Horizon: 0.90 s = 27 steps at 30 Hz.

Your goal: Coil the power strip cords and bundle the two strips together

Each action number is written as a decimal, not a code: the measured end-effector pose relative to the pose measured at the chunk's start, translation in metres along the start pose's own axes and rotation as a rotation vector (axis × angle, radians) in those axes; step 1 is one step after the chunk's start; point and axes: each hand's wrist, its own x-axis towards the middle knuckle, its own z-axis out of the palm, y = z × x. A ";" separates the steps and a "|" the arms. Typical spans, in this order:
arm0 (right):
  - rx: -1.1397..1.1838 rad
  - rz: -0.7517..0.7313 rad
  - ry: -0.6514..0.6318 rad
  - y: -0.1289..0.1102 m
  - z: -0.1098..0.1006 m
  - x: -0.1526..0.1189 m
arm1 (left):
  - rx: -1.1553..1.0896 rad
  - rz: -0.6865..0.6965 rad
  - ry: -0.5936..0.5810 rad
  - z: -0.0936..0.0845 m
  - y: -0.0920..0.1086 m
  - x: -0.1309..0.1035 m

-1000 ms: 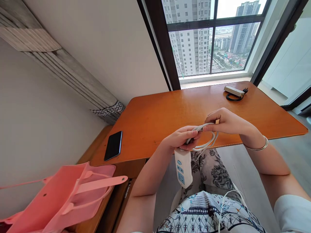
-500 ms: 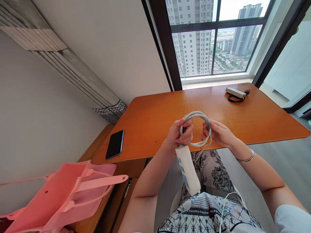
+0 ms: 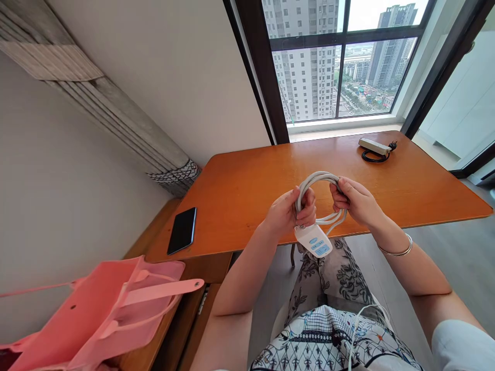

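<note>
A white power strip (image 3: 314,241) with blue-marked sockets hangs below my left hand (image 3: 294,208), over my lap at the table's front edge. Its pale grey cable is wound into a coil (image 3: 317,176) of several loops. My left hand is closed round the coil's left side, close to where the cable meets the strip. My right hand (image 3: 355,202) grips the coil's right side with thumb and fingers pressed together. The plug end of the cable cannot be made out.
On the orange-brown table (image 3: 240,190) a black phone (image 3: 182,230) lies at the left. At the back right sits another power strip (image 3: 374,146) with a black cord (image 3: 373,157). A pink bag (image 3: 104,304) stands at the lower left. A window (image 3: 340,77) is behind the table.
The power strip has swung up and turned, so its socket face now points toward me. Both hands have shifted slightly right with the coil, and the right hand has risen a little.
</note>
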 end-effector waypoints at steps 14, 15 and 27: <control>0.067 0.008 -0.060 -0.004 -0.003 0.003 | -0.029 0.069 0.041 0.007 -0.001 -0.001; 0.078 0.011 -0.053 0.000 -0.004 0.003 | -0.023 0.080 0.048 0.007 -0.001 -0.002; 0.152 0.058 0.055 0.036 0.000 0.006 | 0.194 0.207 0.147 0.014 -0.005 0.005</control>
